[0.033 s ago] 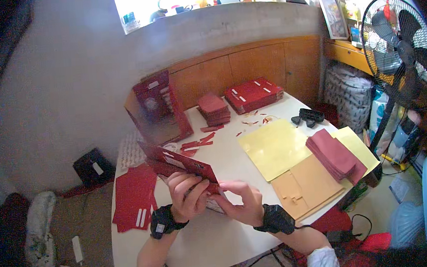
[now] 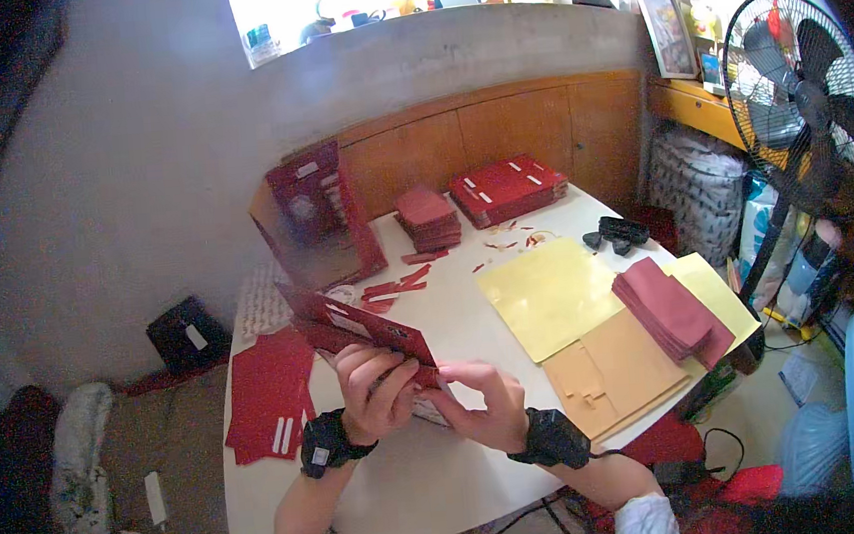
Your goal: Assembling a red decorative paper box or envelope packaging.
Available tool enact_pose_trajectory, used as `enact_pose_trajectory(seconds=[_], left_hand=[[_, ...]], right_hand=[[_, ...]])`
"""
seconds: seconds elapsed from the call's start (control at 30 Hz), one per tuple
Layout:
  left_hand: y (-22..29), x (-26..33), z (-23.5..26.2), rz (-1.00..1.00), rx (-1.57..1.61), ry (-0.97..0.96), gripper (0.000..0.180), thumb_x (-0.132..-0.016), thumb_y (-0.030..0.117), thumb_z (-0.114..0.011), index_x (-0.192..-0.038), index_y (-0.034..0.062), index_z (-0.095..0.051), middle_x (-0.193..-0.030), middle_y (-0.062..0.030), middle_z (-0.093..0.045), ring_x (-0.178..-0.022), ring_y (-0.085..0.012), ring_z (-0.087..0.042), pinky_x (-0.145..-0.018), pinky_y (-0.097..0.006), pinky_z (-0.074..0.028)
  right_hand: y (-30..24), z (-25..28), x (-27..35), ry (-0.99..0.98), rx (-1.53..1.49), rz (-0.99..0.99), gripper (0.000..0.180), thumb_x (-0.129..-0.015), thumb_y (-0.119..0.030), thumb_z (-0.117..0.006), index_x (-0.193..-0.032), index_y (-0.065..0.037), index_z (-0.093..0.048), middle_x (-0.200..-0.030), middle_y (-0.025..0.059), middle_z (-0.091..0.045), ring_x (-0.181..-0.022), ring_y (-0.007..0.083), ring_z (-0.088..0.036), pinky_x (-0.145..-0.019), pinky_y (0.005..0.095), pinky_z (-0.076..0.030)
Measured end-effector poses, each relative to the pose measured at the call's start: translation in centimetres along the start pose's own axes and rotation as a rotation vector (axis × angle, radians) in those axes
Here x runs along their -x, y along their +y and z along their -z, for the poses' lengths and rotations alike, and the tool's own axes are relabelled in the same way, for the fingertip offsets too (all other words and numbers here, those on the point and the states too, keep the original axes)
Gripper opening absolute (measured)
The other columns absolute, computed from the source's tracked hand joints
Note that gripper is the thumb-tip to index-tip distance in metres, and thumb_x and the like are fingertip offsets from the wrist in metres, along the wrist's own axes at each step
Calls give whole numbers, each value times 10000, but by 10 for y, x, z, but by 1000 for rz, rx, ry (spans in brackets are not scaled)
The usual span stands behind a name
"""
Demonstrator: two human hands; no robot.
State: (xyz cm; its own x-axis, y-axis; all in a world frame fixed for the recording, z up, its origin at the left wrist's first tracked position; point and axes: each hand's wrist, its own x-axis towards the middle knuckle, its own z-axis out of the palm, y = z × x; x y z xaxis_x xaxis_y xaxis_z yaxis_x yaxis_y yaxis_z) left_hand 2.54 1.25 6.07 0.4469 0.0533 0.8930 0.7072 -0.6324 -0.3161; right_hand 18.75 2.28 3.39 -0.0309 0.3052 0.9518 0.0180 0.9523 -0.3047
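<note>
Above the near middle of the table, my left hand (image 2: 376,383) is closed around a dark red folded card piece (image 2: 384,333) with a whitish patch on it. Thumb and fingers of my right hand (image 2: 483,403) pinch the card's lower right corner. Its far end tilts up and to the left. My fingers cover the near part, and something pale shows beneath it. To the left of my left hand, flat red card sheets (image 2: 269,395) with white strips lie in a loose pile. Both wrists wear black bands.
On the white table (image 2: 405,500) are red strips (image 2: 379,293), a small red stack (image 2: 427,217), a larger red stack (image 2: 506,190), yellow sheets (image 2: 545,298), tan card (image 2: 611,378), dull red pieces (image 2: 673,313) and a black object (image 2: 623,233). A red box (image 2: 318,220) stands behind; a fan (image 2: 802,87) stands right.
</note>
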Motion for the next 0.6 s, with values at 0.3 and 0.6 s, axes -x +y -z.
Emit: enact_pose_trajectory(seconds=[0.3,0.6], left_hand=[[-2,1,2,5,56,-15,234,-778,161,-578,-1005,110,-556,-952,-62,-484,-883,-250,-470,-762,-410,-397],[-3,-2,7,-101,31,-27,287,-683,106,-671,-951,159,-582,-986,-61,-467,-903,-252,-462,-745,-414,-401]], right_hand=[[-2,-2,2,32,-93,-51,324,-717,-50,-688,-994,-49,-520,-978,124,-628,-792,220,-636,-679,311,-511],[-12,1,-4,-9,-40,-100,337,-682,1,-704,-981,-30,-551,-825,118,-640,-699,169,-633,-620,262,-509]])
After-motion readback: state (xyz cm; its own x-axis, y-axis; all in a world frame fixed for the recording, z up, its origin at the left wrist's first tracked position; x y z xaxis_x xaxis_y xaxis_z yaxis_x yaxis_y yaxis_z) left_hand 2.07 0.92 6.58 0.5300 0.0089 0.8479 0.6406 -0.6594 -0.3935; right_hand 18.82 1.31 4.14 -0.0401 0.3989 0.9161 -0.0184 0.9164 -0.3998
